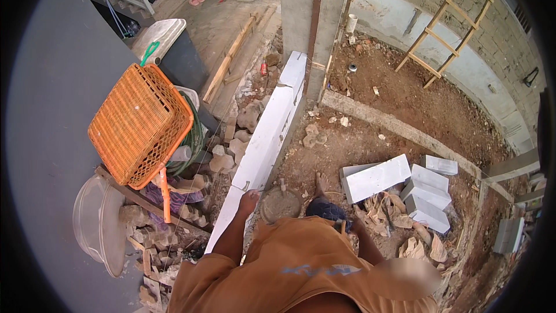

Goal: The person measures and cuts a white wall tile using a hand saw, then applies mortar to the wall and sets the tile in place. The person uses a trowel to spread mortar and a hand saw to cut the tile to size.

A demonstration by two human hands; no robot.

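Note:
My left hand is on the top of a long row of white blocks, its fingers curled at the edge by a joint. Just right of it sits a round container of grey mortar with a tool in it. My right hand is low beside my dark shorts, next to a short wooden handle; its fingers are too small and hidden to tell if they hold it. A bare foot shows beyond the shorts.
Loose white blocks and crumpled paper lie right. At left are an orange wicker basket, a bin, pavers and rubble. A concrete beam crosses the dirt; a bamboo ladder leans behind. A concrete column stands ahead.

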